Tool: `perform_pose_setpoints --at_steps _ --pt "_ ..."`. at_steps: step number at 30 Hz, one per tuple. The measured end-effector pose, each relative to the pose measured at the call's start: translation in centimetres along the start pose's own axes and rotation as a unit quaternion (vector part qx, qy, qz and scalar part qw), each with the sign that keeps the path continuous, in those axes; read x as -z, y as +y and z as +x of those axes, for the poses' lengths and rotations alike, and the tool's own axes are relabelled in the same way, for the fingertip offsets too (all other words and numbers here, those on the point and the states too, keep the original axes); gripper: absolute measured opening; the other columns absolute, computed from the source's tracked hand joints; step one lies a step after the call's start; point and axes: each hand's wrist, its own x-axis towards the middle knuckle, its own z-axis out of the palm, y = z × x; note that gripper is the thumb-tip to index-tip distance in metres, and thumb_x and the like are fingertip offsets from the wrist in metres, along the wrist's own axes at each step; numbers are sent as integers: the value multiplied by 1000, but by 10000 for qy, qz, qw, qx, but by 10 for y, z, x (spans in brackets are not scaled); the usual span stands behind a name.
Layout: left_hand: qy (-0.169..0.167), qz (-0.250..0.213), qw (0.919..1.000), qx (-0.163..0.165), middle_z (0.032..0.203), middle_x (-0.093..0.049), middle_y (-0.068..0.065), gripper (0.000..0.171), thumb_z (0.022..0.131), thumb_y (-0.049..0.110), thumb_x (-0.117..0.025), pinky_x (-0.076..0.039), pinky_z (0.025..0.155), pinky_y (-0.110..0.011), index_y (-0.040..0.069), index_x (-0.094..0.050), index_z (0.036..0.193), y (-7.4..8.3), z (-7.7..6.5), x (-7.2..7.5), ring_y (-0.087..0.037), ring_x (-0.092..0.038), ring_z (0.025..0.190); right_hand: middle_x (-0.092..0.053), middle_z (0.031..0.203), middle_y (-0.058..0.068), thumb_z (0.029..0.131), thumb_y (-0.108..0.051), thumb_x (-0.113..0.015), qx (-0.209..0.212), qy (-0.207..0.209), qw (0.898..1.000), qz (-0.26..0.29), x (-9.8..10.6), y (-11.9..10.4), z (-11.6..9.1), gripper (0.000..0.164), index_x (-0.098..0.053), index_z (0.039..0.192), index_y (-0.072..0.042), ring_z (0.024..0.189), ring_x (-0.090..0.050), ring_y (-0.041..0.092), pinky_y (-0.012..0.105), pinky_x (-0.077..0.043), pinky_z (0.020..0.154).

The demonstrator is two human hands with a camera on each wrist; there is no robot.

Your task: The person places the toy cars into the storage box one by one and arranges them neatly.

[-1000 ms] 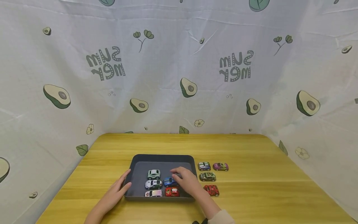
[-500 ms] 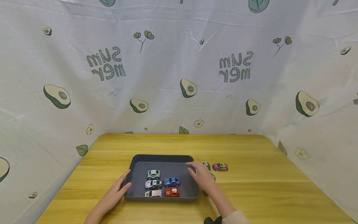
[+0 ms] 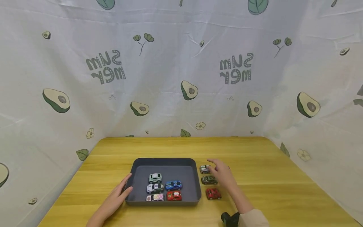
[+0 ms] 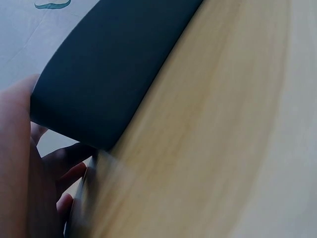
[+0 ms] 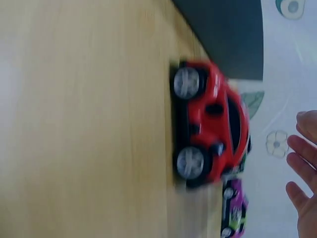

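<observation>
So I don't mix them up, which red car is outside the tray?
The red car on the table, right of the tray; the other red car sits inside it.

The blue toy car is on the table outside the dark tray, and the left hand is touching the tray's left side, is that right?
Not quite: the blue toy car is inside the dark tray, as the head view shows. The left hand is touching the tray's left side.
</observation>
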Motion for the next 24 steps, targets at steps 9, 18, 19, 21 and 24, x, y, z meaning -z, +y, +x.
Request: perform_pose_setpoints --at_steps 9,18,19,21,24 --pt "-44 22 10000 -10 149 -21 -22 61 94 45 -41 -27 103 -59 20 -21 146 0 1 4 -43 -26 133 -52 124 22 90 -14 -55 42 122 9998 -119 5 28 2 37 -52 124 2 108 -54 37 49 -45 90" --pt "-20 6 9999 -109 148 -23 -21 59 94 42 -42 -27 103 -59 20 -22 145 -1 0 0 -43 -27 133 -49 126 26 88 -15 -57 -15 -97 9989 -465 14 45 -3 42 -50 124 4 118 -45 43 55 -37 97" --pt "-10 13 9999 -111 148 -23 -22 59 94 42 -42 -27 103 -59 20 -23 145 -1 0 -1 -43 -27 133 -50 125 26 87 -14 -59 -13 -138 9985 -527 15 45 -3 41 -51 124 4 117 -45 44 55 -37 97" --pt "-4 12 9999 -109 148 -23 -22 59 94 42 -42 -27 102 -60 19 -22 145 -1 0 -1 -43 -27 133 -50 124 27 85 -10 -61 -7 -243 9977 -637 17 46 -4 42 -51 122 5 116 -46 44 54 -38 96" --pt "2 -14 9999 -99 148 -23 -21 60 94 42 -42 -27 103 -60 19 -22 145 -1 0 -1 -43 -27 133 -51 123 28 81 -7 -64 -55 -407 9970 -659 18 48 -4 45 -51 122 5 115 -47 44 54 -38 96"
